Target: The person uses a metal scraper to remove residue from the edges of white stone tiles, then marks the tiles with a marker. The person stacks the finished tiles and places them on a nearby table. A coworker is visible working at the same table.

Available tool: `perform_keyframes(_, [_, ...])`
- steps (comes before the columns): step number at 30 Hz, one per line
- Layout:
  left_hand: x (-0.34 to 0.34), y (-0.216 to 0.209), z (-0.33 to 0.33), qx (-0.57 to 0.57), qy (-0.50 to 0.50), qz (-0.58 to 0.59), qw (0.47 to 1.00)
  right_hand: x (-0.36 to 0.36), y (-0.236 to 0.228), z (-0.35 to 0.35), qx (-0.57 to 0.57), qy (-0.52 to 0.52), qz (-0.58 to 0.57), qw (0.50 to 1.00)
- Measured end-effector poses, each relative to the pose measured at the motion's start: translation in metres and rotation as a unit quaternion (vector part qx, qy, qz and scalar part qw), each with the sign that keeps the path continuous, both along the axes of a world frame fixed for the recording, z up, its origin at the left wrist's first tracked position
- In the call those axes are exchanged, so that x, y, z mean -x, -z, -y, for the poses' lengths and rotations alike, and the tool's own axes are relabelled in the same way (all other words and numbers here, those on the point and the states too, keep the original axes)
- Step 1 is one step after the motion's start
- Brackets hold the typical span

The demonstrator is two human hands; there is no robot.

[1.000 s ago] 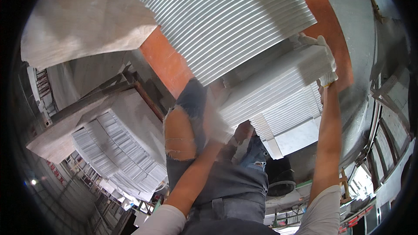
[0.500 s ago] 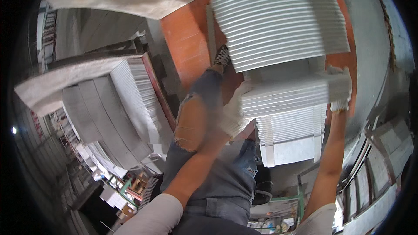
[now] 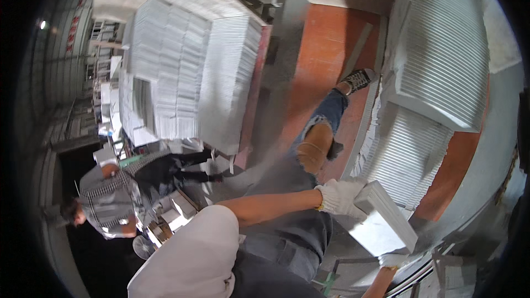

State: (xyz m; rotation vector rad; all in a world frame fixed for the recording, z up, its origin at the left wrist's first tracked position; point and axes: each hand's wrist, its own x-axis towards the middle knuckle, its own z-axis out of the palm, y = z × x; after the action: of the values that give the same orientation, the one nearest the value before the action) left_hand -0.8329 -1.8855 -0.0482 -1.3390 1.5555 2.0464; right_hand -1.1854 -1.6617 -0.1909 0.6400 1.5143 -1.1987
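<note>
Close to my body, at lower right, I hold a small bundle of flat white boards (image 3: 383,223) tilted between both hands. My left hand (image 3: 343,197), in a white knit glove, grips its upper left end with the fingers curled over the edge. At the lower end is my gloved right hand (image 3: 393,260), partly hidden behind the bundle, its fingers pressed against it. Just beyond the bundle stands a low stack of the same white boards (image 3: 406,152), with ridged edges showing. A taller ridged stack (image 3: 444,72) rises behind it.
My sneaker (image 3: 360,79) is planted on an orange-red board (image 3: 326,49) beside the stacks. A loaded pallet of white boards (image 3: 182,72) stands to the left. Below it, another person (image 3: 113,198) in a checkered apron is nearby. A grey wall (image 3: 502,127) runs along the right.
My view has swung, moving the stacks rightward and bringing the other person into sight. The held bundle has moved off the stack toward my body and tilted, still between both hands.
</note>
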Motion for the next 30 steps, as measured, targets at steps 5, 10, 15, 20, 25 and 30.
perform_keyframes(5, [-0.017, -0.086, -0.108, 0.164, -0.138, -0.016, 0.977, -0.053, -0.039, -0.054, 0.027, -0.138, 0.015, 0.99])
perform_keyframes(10, [-0.032, -0.173, -0.205, 0.197, -0.242, 0.048, 0.949, -0.111, -0.065, -0.059, 0.086, -0.296, 0.029, 0.951])
perform_keyframes(15, [-0.049, -0.225, -0.265, 0.141, -0.307, 0.1, 0.936, -0.167, -0.088, -0.048, 0.133, -0.413, 0.036, 0.9])
perform_keyframes(20, [-0.069, -0.222, -0.305, 0.129, -0.382, 0.103, 0.909, -0.211, -0.106, -0.044, 0.156, -0.489, 0.036, 0.858])
perform_keyframes(25, [-0.107, -0.212, -0.346, 0.11, -0.404, 0.064, 0.906, -0.256, -0.123, -0.047, 0.176, -0.558, 0.035, 0.81])
perform_keyframes(30, [-0.153, -0.215, -0.382, 0.108, -0.462, 0.092, 0.876, -0.31, -0.144, -0.055, 0.191, -0.631, 0.032, 0.752])
